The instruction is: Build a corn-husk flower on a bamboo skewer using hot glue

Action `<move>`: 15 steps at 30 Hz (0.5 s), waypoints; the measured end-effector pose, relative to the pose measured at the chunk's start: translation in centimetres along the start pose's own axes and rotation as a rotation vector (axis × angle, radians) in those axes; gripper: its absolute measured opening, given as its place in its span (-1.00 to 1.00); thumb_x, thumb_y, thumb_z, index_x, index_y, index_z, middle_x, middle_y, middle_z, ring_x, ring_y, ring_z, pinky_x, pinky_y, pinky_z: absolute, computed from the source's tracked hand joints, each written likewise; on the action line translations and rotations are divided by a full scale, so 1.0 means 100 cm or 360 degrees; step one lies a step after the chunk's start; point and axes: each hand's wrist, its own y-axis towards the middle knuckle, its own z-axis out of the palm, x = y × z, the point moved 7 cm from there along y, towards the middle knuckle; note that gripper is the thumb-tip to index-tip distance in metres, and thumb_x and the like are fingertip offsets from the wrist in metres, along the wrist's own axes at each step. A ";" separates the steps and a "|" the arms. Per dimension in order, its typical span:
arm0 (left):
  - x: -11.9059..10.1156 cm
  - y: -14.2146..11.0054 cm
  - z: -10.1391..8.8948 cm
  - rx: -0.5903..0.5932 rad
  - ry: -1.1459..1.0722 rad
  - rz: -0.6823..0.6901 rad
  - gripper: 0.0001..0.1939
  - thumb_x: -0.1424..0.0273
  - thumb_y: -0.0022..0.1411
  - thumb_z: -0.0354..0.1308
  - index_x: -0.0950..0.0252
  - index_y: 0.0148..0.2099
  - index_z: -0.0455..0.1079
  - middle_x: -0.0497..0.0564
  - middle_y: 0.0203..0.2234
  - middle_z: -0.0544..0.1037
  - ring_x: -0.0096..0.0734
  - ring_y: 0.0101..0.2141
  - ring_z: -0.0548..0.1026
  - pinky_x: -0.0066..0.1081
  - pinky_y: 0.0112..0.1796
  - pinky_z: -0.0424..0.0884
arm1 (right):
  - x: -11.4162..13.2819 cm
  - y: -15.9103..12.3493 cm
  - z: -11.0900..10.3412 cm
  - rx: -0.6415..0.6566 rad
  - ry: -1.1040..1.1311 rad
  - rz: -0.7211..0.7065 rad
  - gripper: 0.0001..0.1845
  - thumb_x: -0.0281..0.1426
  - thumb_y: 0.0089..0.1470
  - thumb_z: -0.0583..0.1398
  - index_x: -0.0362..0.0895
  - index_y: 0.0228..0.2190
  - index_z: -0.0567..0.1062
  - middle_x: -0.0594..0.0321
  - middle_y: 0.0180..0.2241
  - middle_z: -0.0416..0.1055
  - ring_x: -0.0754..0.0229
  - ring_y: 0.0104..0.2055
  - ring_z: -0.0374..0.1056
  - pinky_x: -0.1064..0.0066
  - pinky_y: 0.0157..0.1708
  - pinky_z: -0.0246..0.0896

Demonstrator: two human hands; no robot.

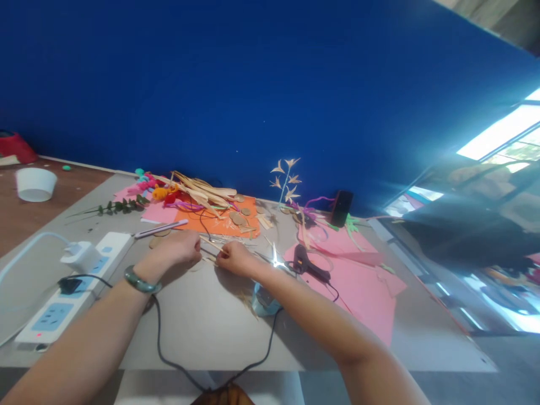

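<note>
My left hand (177,247) rests on the grey table (202,320), fingers curled in a pinch on a thin pale straw strip (210,243). A green bangle sits on that wrist. My right hand (234,257) is closed too, pinching the same strip at its right end, close to the left hand. Both hands lie just in front of an orange sheet (219,222) strewn with dried leaves and brown discs. A black glue gun (310,265) lies to the right of my right hand on pink paper (358,281).
A white power strip (71,287) with a plugged charger lies left, a black cable running to the table's near edge. Shiny scissors (276,260), a blue tape roll (264,301), a straw plant figure (287,180), a green sprig (120,206), a white bowl (36,184) and a blue wall behind.
</note>
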 end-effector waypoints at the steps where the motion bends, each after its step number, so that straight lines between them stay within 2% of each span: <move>1: -0.001 -0.002 -0.001 0.0011 0.0079 -0.0043 -0.92 0.43 -0.22 0.13 0.26 -0.53 0.40 0.01 -0.64 0.46 -0.27 -0.55 0.41 -0.41 -0.54 0.17 | 0.000 -0.001 0.001 0.0001 0.0004 -0.0002 -0.87 -0.40 -0.08 0.19 -0.19 -0.51 0.52 0.32 -0.60 0.34 0.33 -0.54 0.16 0.53 -0.56 -0.07; 7: -0.014 -0.017 0.004 0.0323 0.0103 0.0017 -0.87 0.44 -0.26 0.10 0.27 -0.54 0.45 -0.01 -0.61 0.51 -0.30 -0.52 0.43 -0.44 -0.56 0.18 | 0.006 -0.011 0.008 0.0021 0.0051 -0.0005 -0.87 -0.42 -0.09 0.19 -0.19 -0.49 0.55 0.31 -0.59 0.36 0.34 -0.54 0.15 0.52 -0.55 -0.06; 11: -0.014 -0.019 0.014 0.0584 -0.0090 0.0231 -0.84 0.41 -0.25 0.10 0.29 -0.51 0.46 -0.03 -0.62 0.51 -0.34 -0.54 0.41 -0.45 -0.56 0.20 | 0.007 -0.018 0.013 0.0100 0.0151 0.0010 -0.87 -0.43 -0.10 0.20 -0.20 -0.48 0.55 0.31 -0.59 0.37 0.34 -0.54 0.18 0.54 -0.55 -0.02; 15: -0.014 -0.018 0.023 0.0751 -0.0227 0.0441 -0.83 0.40 -0.20 0.09 0.28 -0.48 0.45 -0.05 -0.58 0.52 -0.36 -0.52 0.42 -0.46 -0.51 0.25 | 0.002 -0.025 0.012 0.0297 0.0344 0.0007 -0.87 -0.43 -0.09 0.21 -0.21 -0.46 0.56 0.34 -0.59 0.38 0.38 -0.57 0.19 0.58 -0.57 0.02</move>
